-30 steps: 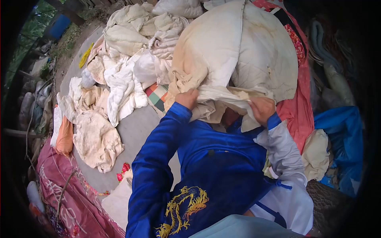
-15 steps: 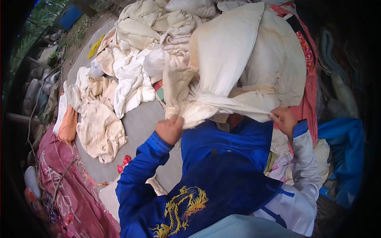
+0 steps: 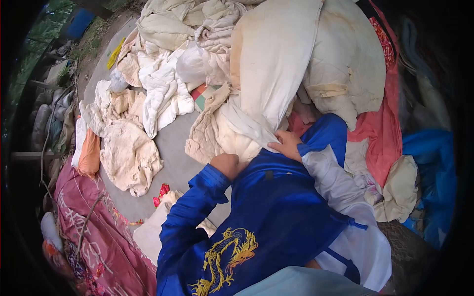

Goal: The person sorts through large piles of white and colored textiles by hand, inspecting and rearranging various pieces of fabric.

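Note:
A long off-white cloth [image 3: 279, 54] with yellowed patches runs from the far heap down to my lap. Its thin, twisted end lies over a thick piece of cream cotton wadding [image 3: 222, 135]. My right hand [image 3: 288, 144] pinches the cloth's edge between thumb and fingers, just above my blue-clad thigh. My left hand [image 3: 225, 166] is closed at the near edge of the wadding; its fingertips are mostly hidden. To the right of the long cloth rests another large, stained cream pad [image 3: 345, 64].
Crumpled white and cream padding [image 3: 131, 155] lies on a grey sheet [image 3: 180, 143] to the left. A maroon printed sack [image 3: 94, 232] and an orange bundle [image 3: 89, 154] sit at the left edge. Red fabric [image 3: 380, 133] and a blue tarp [image 3: 434, 172] are on the right.
My right hand has moved left and inward, towards my left hand. The cloth stretched between my hands has slackened and dropped over the wadding. My left hand has shifted slightly down and right.

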`<action>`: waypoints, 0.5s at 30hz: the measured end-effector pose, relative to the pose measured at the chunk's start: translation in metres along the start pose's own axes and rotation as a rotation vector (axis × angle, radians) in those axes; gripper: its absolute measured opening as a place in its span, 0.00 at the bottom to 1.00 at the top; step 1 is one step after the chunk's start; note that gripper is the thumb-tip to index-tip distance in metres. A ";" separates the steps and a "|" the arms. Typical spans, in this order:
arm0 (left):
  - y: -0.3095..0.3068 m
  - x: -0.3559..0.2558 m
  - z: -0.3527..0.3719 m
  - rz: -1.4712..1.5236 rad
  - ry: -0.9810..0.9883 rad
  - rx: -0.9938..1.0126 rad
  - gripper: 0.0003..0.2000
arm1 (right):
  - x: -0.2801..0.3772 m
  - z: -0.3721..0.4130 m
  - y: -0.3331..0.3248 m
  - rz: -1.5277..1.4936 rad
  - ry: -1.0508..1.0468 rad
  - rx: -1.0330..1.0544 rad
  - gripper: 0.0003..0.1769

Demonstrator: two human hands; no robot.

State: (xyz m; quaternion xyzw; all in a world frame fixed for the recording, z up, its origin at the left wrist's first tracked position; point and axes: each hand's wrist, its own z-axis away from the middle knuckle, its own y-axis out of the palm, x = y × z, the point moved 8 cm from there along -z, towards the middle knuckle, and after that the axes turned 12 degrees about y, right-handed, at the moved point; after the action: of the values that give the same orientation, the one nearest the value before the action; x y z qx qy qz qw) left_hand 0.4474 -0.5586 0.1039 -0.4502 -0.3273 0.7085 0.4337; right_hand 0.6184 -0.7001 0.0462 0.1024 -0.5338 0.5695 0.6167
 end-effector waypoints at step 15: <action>-0.040 -0.045 -0.058 -0.031 0.225 -0.585 0.34 | 0.111 0.035 -0.119 -0.130 -0.395 -0.323 0.21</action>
State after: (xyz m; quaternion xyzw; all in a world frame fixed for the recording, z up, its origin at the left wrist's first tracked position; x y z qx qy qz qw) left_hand 0.5235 -0.5791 0.1316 -0.6265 -0.4741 0.5233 0.3301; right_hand 0.6716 -0.6996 0.2034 0.1457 -0.7200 0.4052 0.5442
